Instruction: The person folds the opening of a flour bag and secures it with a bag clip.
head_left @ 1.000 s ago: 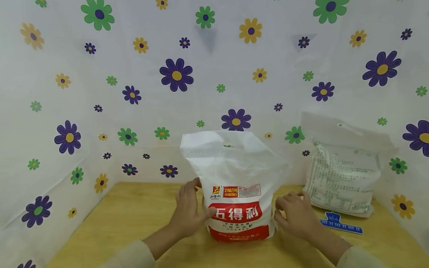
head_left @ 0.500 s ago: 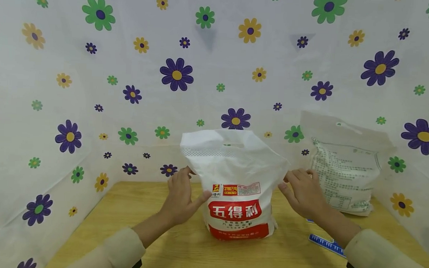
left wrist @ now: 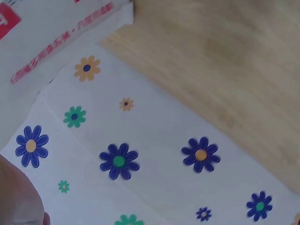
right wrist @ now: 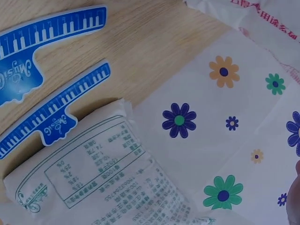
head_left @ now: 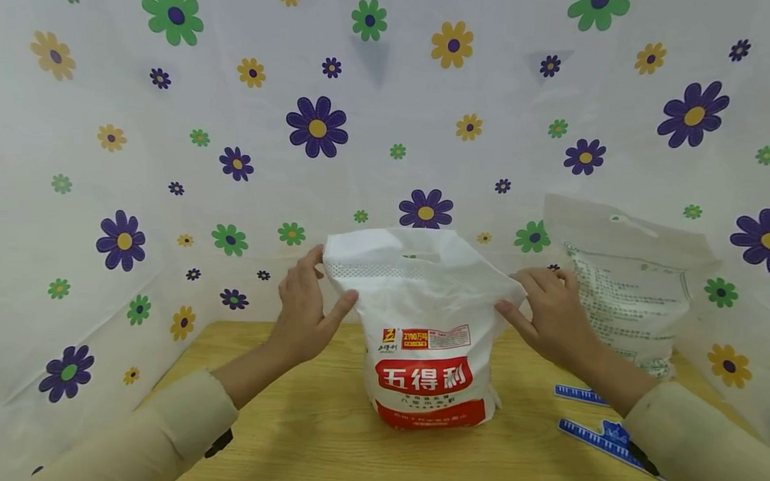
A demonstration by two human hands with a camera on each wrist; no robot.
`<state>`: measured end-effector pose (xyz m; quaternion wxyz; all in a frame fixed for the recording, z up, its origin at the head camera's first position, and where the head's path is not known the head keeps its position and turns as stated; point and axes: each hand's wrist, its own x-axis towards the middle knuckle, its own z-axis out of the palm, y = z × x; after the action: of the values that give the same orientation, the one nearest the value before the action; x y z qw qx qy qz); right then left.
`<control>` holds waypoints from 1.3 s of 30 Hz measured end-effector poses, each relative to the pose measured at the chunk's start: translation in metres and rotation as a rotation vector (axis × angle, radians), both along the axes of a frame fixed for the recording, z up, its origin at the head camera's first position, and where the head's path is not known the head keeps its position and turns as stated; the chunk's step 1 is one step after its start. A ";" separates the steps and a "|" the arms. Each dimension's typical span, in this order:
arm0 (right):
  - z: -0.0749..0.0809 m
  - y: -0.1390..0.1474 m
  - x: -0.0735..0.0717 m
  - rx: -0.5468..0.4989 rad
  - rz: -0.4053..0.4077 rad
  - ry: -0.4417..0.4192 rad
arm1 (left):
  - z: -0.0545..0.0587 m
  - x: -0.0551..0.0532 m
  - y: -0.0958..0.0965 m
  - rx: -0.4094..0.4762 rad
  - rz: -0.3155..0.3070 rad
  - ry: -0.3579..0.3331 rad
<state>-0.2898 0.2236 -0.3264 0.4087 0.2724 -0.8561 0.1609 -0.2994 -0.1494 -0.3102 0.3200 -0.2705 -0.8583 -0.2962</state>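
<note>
A white flour bag (head_left: 430,306) with red labels stands upright on the table, its handle slot at the top. My left hand (head_left: 301,310) grips its upper left edge, thumb on the front and fingers reaching behind. At the upper right corner my right hand (head_left: 553,306) pinches the plastic between thumb and fingers. The left wrist view has part of the bag (left wrist: 61,42) at top left and a bit of the hand (left wrist: 18,197). In the right wrist view, the bag's side (right wrist: 267,21) shows at top right.
Behind my right forearm, a second white bag (head_left: 631,291) with green print leans at the back. Two blue piano-key-patterned pieces marked "Music", one farther back (head_left: 580,394) and one nearer (head_left: 597,440), lie on the wooden table (head_left: 314,436). Flower-printed sheeting (head_left: 236,122) surrounds the table.
Both hands have moved up the bag's sides from its lower half to its upper edges. The right forearm has shifted, and both blue pieces now show. The bag stays standing in place.
</note>
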 end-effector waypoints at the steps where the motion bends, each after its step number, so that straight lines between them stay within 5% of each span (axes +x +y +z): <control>1: 0.002 -0.001 0.000 -0.008 0.009 0.004 | 0.006 -0.001 0.001 0.013 0.016 0.027; 4: 0.005 -0.002 -0.002 -0.016 0.026 0.033 | 0.026 -0.004 0.006 -0.002 0.072 0.101; 8: 0.009 -0.004 -0.005 0.003 0.040 0.107 | 0.049 -0.009 0.018 -0.150 0.105 0.151; 17: 0.017 -0.010 -0.003 0.025 0.058 0.189 | 0.089 -0.021 0.049 -0.528 0.114 0.026; 21: 0.025 -0.015 -0.002 0.043 0.061 0.180 | 0.103 -0.029 0.052 -0.587 0.126 0.001; 28: 0.037 -0.022 -0.002 0.004 0.012 0.117 | 0.105 -0.033 0.046 -0.521 0.127 0.245; 39: 0.040 -0.021 0.000 0.060 0.003 0.196 | 0.101 -0.029 0.038 -0.467 0.016 0.250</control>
<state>-0.2903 0.2030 -0.2867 0.4820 0.3003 -0.8159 0.1086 -0.3289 -0.1112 -0.2093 0.3546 -0.3648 -0.8594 -0.0518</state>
